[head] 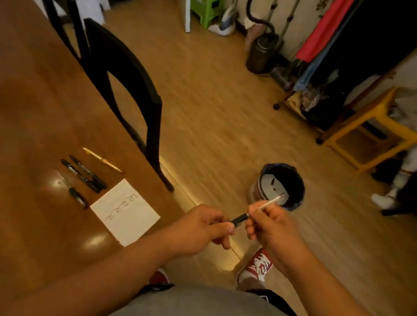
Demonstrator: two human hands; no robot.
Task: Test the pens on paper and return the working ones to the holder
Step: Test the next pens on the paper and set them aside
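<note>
A pen (270, 201) is held in both hands past the table (24, 109) edge, above open floor (208, 110). Its black end is pinched between the thumb and fingers (229, 229) of the left hand (203, 232). Its slim white shaft is gripped by the curled fingers of the right hand (269, 228), the tip pointing up and away towards a dark-lined bin (281, 185) on the floor.

The table edge is seen running diagonally from the hands back to a black chair (121, 89) drawn up against it. A white paper (124, 212) is laid close to that edge, one corner almost reaching it. Looping scribbles are marked on the sheet; no word can be read in them. Just beside the paper, farther in on the table, several black pens (84, 174) are laid side by side, their pale labels too small to be read. A cream pen (102, 160) is set apart behind them, nearer the edge.

A wide stretch of wooden floor is left free between table and bin. A red shoe (257, 265) with white markings, not legible, is seen below the right hand.
</note>
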